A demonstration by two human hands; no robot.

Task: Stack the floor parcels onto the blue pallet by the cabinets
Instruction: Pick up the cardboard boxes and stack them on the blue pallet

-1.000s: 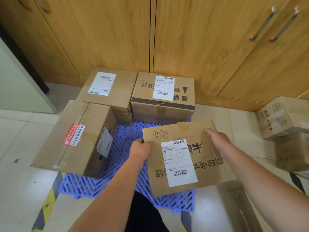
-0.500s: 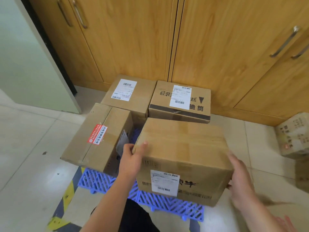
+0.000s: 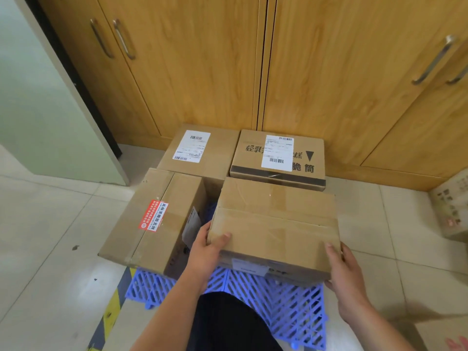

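A taped brown parcel [image 3: 276, 224] sits at the front right of the blue slatted pallet [image 3: 291, 302]. My left hand [image 3: 206, 252] grips its near left corner, thumb on top. My right hand [image 3: 344, 272] grips its near right corner. Three other parcels are on the pallet: one with a red sticker [image 3: 157, 219] at the front left, one with a white label [image 3: 200, 153] at the back left, and one with black print [image 3: 278, 158] at the back right, against the wooden cabinets [image 3: 304, 72].
Another printed parcel [image 3: 453, 203] stands on the tiled floor at the right edge. A pale green door panel [image 3: 38, 97] is at the left. Yellow-and-black floor tape [image 3: 111, 310] runs under the pallet's front left corner.
The held parcel tipped from label-up to label-forward and came down onto the pallet's front right. My right hand shifted from its far edge to its near right corner.
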